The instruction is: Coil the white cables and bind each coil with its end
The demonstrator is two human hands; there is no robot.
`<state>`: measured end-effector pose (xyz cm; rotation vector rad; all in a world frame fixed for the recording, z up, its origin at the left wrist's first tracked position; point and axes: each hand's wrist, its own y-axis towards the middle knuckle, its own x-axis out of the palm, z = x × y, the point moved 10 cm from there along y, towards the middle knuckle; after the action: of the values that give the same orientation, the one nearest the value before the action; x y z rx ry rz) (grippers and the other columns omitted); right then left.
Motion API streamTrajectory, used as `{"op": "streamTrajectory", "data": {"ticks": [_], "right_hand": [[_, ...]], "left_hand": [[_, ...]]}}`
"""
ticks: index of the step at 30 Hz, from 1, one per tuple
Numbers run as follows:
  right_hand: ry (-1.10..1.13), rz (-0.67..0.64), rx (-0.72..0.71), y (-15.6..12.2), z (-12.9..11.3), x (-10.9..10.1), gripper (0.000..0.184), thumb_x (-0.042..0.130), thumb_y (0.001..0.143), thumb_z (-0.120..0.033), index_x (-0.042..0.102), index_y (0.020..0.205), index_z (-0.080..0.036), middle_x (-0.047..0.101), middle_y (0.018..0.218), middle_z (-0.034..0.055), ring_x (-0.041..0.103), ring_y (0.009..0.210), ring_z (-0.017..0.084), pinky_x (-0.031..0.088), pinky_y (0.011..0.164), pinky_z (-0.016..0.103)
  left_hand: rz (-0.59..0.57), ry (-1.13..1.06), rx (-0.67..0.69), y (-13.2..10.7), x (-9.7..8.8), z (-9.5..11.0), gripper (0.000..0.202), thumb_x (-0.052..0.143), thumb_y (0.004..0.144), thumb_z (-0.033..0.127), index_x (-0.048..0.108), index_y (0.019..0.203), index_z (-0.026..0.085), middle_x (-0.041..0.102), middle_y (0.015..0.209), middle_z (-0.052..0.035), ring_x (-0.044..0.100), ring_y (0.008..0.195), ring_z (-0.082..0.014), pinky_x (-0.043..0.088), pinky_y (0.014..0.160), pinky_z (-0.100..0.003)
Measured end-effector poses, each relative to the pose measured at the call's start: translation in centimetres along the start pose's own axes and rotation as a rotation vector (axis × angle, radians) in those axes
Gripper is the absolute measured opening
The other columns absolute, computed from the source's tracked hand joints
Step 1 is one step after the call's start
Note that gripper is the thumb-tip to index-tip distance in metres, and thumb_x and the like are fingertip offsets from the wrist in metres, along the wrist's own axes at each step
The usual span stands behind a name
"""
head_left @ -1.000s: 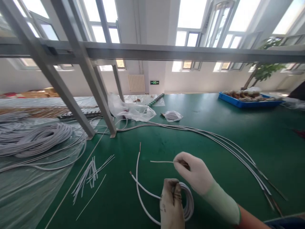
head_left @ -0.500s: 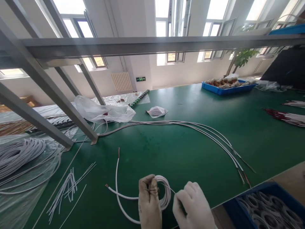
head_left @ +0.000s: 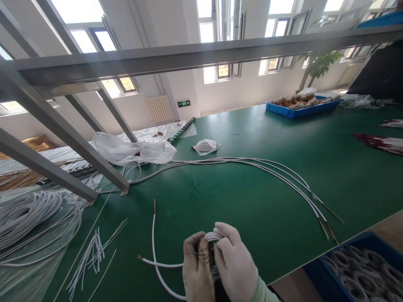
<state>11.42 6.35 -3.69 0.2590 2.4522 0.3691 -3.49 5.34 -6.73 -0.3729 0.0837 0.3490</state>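
The person's gloved left hand [head_left: 199, 268] holds a small coil of white cable [head_left: 213, 236] at the near middle of the green surface [head_left: 226, 193], its fingers curled tightly around the coil's left side. The gloved right hand [head_left: 236, 263] is just beside it, its fingers bent and narrow against the coil's right side; whether they grip anything else is hidden, so one cannot tell. Two cable ends stick out left of the coil, one crossing the other, both with stripped tips. Farther left lies a loose pile of thin white strips [head_left: 89, 256], with a single strip [head_left: 102, 274] just right of it. Beyond the hands, long cables [head_left: 290, 182] curve to the right, their bared ends near the surface's edge. A blue bin [head_left: 315, 274] of cable rings sits low at the near right.
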Motion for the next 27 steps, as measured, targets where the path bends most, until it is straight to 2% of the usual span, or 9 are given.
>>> {"op": "streamTrajectory", "data": {"ticks": [4,8,11,15,18,20,23,27], "right_hand": [[-0.014,0.039,0.074,-0.4,1.2,0.4,0.024,0.051,0.099,-0.026,0.071,0.112,-0.028,0.074,0.117,0.0074,0.074,0.106,0.028,0.066,0.090,0.043],[-0.043,0.126,0.124,-1.0,1.8,0.6,0.025,0.050,0.098,-0.023,0.072,0.108,-0.028,0.075,0.112,0.0076,0.074,0.103,0.028,0.066,0.085,0.039],[-0.030,0.065,0.020,-1.0,0.6,0.6,0.018,0.055,0.097,-0.022,0.071,0.105,-0.028,0.073,0.114,0.0078,0.074,0.101,0.027,0.066,0.084,0.037],[0.040,0.006,-0.194,-0.4,-2.0,-0.9,0.011,0.057,0.099,-0.017,0.066,0.102,-0.024,0.070,0.115,0.0097,0.072,0.099,0.023,0.064,0.087,0.035],[0.168,-0.056,-0.252,0.4,-3.1,-1.8,0.014,0.055,0.099,-0.011,0.062,0.098,-0.023,0.068,0.110,0.0087,0.071,0.098,0.019,0.062,0.088,0.031],[0.255,-0.098,-0.230,1.1,-3.2,-2.0,0.015,0.055,0.097,-0.008,0.060,0.094,-0.023,0.066,0.106,0.0063,0.070,0.095,0.017,0.060,0.086,0.027],[0.346,-0.135,-0.122,2.0,-2.6,-2.1,0.016,0.058,0.097,-0.011,0.057,0.086,-0.023,0.065,0.099,0.0036,0.070,0.089,0.016,0.058,0.082,0.026],[0.320,-0.174,-0.031,2.8,-1.9,-1.7,0.020,0.058,0.097,-0.018,0.053,0.078,-0.021,0.060,0.088,0.0025,0.065,0.080,0.017,0.054,0.073,0.029]], "left_hand": [[-0.001,0.101,0.015,0.1,0.1,0.3,0.047,0.048,0.090,0.068,0.061,0.110,0.027,0.068,0.110,-0.0082,0.064,0.105,-0.0340,0.052,0.091,-0.052],[0.009,0.202,0.038,0.1,0.0,0.8,0.047,0.045,0.090,0.067,0.062,0.109,0.027,0.070,0.107,-0.0074,0.065,0.100,-0.0344,0.051,0.086,-0.051],[0.020,0.199,0.035,0.1,-0.2,0.7,0.049,0.047,0.089,0.070,0.064,0.107,0.027,0.071,0.107,-0.0080,0.066,0.099,-0.0347,0.051,0.085,-0.049],[0.049,0.159,0.023,0.3,-0.6,0.2,0.055,0.053,0.084,0.075,0.065,0.106,0.027,0.072,0.108,-0.0095,0.066,0.099,-0.0364,0.052,0.086,-0.051],[0.037,0.144,0.017,0.3,-0.6,0.1,0.056,0.054,0.083,0.075,0.065,0.107,0.026,0.071,0.109,-0.0100,0.065,0.104,-0.0381,0.051,0.089,-0.053],[0.029,0.138,0.028,0.2,-0.5,0.3,0.055,0.055,0.083,0.075,0.065,0.106,0.026,0.071,0.110,-0.0097,0.065,0.105,-0.0378,0.051,0.089,-0.052],[0.030,0.132,0.064,-0.1,-0.5,0.8,0.053,0.056,0.084,0.074,0.067,0.104,0.026,0.072,0.108,-0.0089,0.067,0.101,-0.0360,0.051,0.087,-0.050],[-0.020,0.071,0.086,-0.3,0.1,0.8,0.049,0.060,0.085,0.071,0.069,0.102,0.026,0.072,0.107,-0.0077,0.066,0.103,-0.0355,0.052,0.089,-0.051]]}}
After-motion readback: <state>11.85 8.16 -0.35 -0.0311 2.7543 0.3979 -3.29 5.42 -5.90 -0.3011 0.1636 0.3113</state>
